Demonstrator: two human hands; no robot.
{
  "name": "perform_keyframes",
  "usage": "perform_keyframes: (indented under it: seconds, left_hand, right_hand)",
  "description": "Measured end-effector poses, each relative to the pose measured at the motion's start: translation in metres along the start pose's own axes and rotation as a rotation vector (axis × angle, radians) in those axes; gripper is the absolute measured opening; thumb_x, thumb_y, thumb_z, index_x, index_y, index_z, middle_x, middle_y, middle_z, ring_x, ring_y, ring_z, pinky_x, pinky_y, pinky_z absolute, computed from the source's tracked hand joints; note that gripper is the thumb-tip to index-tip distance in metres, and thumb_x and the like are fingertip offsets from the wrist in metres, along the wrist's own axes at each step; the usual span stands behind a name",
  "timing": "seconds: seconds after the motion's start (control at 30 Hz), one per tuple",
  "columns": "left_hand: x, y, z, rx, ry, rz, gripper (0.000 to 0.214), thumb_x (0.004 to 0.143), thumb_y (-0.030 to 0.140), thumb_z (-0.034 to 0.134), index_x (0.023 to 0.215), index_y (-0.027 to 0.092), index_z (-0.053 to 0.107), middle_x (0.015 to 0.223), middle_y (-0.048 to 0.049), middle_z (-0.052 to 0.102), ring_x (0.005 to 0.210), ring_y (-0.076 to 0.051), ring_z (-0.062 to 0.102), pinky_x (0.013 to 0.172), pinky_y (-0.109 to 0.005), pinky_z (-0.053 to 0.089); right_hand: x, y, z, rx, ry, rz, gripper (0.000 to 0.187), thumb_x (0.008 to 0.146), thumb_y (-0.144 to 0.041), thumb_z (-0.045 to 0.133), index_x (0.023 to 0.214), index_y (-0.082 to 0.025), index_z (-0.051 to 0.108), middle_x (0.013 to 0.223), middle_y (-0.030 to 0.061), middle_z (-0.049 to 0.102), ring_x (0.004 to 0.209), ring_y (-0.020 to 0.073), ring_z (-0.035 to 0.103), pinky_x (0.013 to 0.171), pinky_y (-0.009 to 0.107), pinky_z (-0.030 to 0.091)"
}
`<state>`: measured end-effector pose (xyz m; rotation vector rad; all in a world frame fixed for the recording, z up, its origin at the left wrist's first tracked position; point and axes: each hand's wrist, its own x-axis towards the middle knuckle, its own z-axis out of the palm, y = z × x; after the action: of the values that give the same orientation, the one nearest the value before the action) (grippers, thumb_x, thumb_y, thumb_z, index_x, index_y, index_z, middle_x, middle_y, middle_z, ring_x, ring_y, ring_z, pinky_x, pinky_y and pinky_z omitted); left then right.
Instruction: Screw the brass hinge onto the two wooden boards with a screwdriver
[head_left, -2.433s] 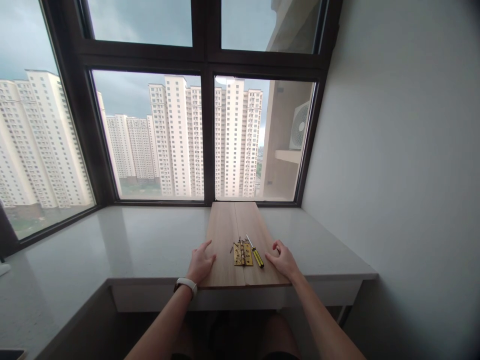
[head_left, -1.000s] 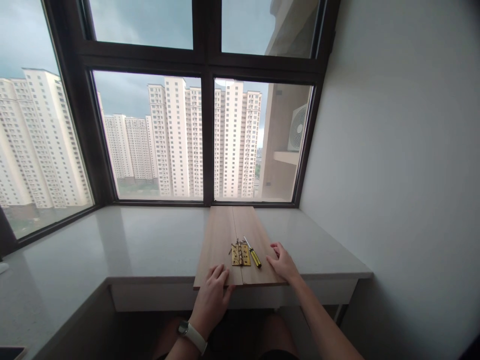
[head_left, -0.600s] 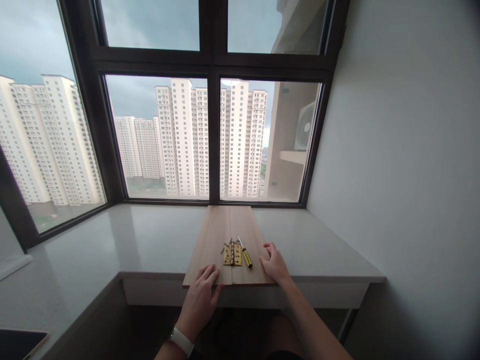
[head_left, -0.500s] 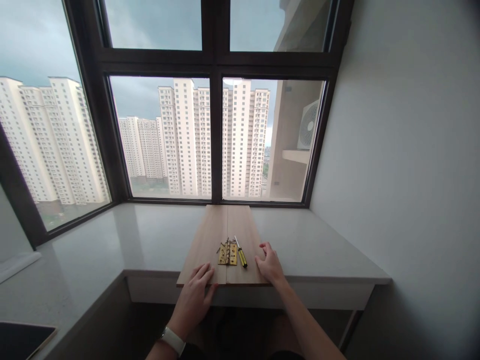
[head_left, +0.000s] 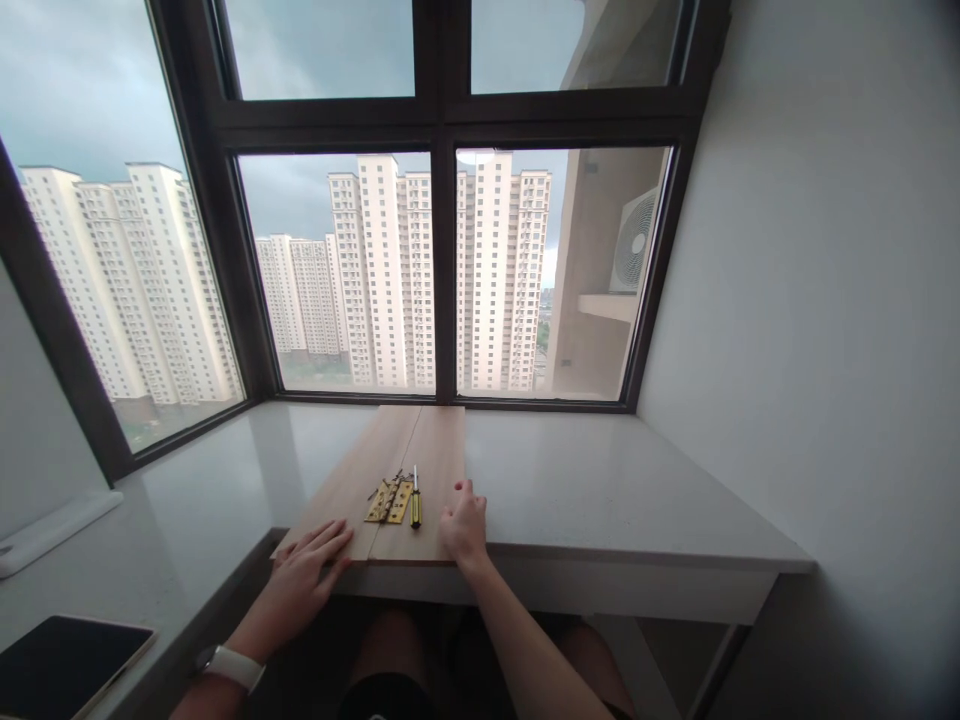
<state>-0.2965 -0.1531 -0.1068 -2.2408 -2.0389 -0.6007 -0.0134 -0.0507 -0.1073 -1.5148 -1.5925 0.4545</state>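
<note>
Two pale wooden boards (head_left: 439, 450) lie side by side on the white counter, with a thin seam between them. My left hand (head_left: 311, 568) rests on the near left part of the boards, its fingers stretched out and flat. At the right edge, my right hand (head_left: 465, 525) has curled fingers gripping the right board. A brass hinge (head_left: 389, 502) is spread open across the seam. Several small screws (head_left: 400, 477) lie loose around its far end. Just right of the hinge is a yellow-and-black screwdriver (head_left: 415, 505), its tip pointing toward the window.
The white counter (head_left: 570, 480) runs under the window (head_left: 444, 300) and bends toward me at the left. A dark-screened tablet (head_left: 67, 660) lies at lower left, near a white object (head_left: 60, 532) on the counter. A wall (head_left: 810, 300) stands at right.
Both boards have slid left along the counter, carrying the hinge, screws and screwdriver, and now sit slanted. My hands moved left with them. The view has also shifted slightly.
</note>
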Motion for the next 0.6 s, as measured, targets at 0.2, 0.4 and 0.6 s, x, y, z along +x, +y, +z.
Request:
perform_keyframes:
  seconds: [0.2, 0.4, 0.6]
  left_hand:
    - [-0.004, -0.056, -0.006, 0.118, 0.011, -0.096, 0.050, 0.096, 0.053, 0.041, 0.143, 0.042, 0.053, 0.153, -0.0005, 0.049, 0.143, -0.032, 0.038, 0.114, -0.053, 0.034]
    - [0.004, -0.086, 0.000, 0.107, -0.023, -0.133, 0.053, 0.097, 0.051, 0.037, 0.147, 0.037, 0.050, 0.157, -0.0007, 0.044, 0.147, -0.031, 0.033, 0.117, -0.053, 0.030]
    - [0.014, -0.102, 0.001, 0.049, -0.034, -0.122, 0.055, 0.097, 0.049, 0.038, 0.148, 0.033, 0.050, 0.156, 0.0001, 0.045, 0.150, -0.028, 0.031, 0.120, -0.047, 0.029]
  right_hand:
    - [-0.008, -0.037, 0.041, -0.009, 0.003, -0.043, 0.041, 0.078, -0.014, 0.053, 0.118, -0.019, 0.056, 0.116, 0.0131, 0.065, 0.113, 0.0331, 0.054, 0.095, 0.041, 0.043]
    - [-0.003, -0.055, 0.059, 0.008, -0.023, -0.038, 0.040, 0.079, -0.012, 0.051, 0.118, -0.019, 0.055, 0.118, 0.0140, 0.065, 0.114, 0.0335, 0.053, 0.094, 0.041, 0.041]
    - [0.001, -0.064, 0.074, -0.017, -0.051, -0.018, 0.034, 0.082, -0.012, 0.048, 0.113, -0.019, 0.057, 0.118, 0.0161, 0.063, 0.114, 0.0344, 0.053, 0.095, 0.043, 0.038]
